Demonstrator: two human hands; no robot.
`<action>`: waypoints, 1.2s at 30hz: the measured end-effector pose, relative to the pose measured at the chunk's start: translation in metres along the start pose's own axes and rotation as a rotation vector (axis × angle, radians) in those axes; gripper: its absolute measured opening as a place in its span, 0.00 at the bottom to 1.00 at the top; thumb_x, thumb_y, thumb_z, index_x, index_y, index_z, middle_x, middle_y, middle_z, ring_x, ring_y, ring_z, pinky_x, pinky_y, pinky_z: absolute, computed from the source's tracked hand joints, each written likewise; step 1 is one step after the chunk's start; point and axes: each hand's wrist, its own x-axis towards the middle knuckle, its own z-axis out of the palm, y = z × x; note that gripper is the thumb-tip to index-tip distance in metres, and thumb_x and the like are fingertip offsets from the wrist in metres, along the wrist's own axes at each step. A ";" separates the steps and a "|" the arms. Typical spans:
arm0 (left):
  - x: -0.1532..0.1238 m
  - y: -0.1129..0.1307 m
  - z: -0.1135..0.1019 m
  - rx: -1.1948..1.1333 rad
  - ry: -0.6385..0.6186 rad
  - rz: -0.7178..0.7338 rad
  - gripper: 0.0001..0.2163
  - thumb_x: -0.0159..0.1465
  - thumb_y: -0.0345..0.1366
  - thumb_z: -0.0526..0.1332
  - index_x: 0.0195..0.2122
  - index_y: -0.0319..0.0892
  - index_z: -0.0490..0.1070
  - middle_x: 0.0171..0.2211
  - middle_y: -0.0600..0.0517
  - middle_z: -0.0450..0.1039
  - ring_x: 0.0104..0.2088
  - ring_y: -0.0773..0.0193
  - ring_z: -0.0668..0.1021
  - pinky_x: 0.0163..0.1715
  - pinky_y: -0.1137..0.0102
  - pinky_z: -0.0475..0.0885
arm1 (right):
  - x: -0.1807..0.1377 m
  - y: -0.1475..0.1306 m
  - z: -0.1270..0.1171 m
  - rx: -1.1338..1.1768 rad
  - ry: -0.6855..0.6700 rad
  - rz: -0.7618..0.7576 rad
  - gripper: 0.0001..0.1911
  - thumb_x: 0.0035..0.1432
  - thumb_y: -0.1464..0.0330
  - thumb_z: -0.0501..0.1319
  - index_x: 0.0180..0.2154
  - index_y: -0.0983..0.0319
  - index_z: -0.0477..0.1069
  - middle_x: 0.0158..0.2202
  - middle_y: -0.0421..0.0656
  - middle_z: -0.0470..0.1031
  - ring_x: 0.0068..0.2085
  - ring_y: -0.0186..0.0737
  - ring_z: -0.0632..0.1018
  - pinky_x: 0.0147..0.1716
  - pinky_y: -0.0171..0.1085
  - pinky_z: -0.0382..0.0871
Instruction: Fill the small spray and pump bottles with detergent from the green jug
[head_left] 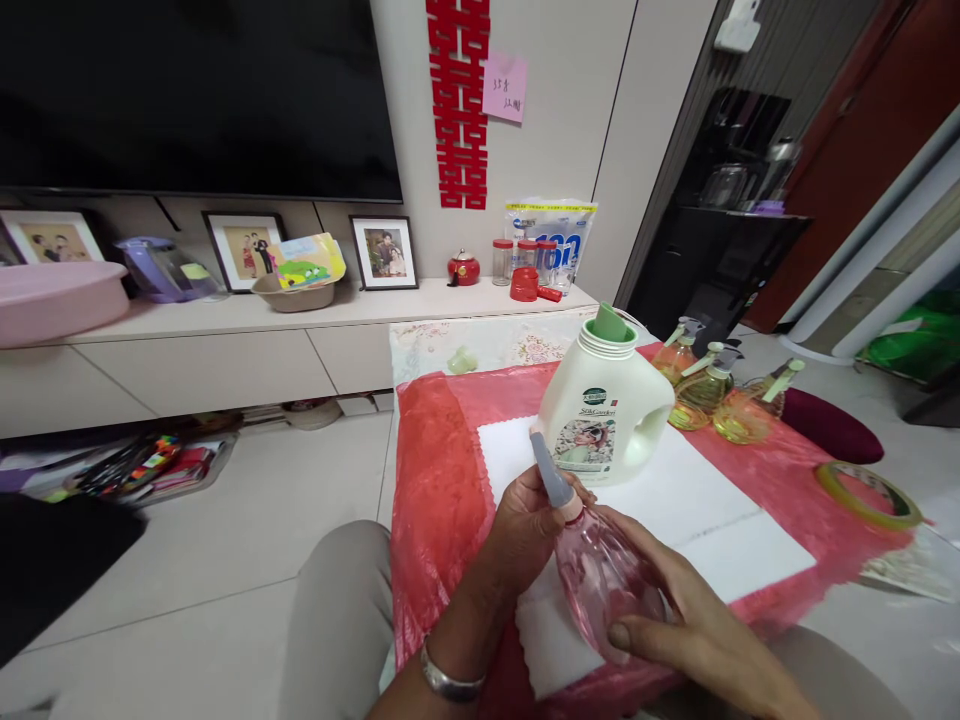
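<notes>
A clear pink pump bottle (600, 575) is tilted over the table in both my hands. My left hand (529, 520) has its fingers closed round the neck, at the collar of the grey pump head (551, 470). Wrapped about the bottle's body is my right hand (667, 600), with the thumb pressed on the near side. Just beyond stands a large cream detergent jug (604, 400), upright, with a green spout piece (611, 322) in its open mouth. Under the jug and bottle lies a white mat (720, 540).
Red plastic sheeting (435, 490) covers the table. Several pump bottles with yellow liquid (697, 390) stand at the back right. A roll of tape (866, 495) lies at the right edge. Glass jars with red lids (502, 262) stand on the cabinet (330, 325) behind.
</notes>
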 end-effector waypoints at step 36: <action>0.003 0.000 -0.002 -0.126 0.104 -0.014 0.22 0.46 0.39 0.80 0.41 0.40 0.78 0.35 0.52 0.77 0.37 0.65 0.78 0.45 0.70 0.70 | 0.006 -0.002 0.014 -0.338 0.223 0.046 0.49 0.51 0.55 0.66 0.70 0.58 0.51 0.68 0.46 0.55 0.68 0.49 0.59 0.69 0.51 0.53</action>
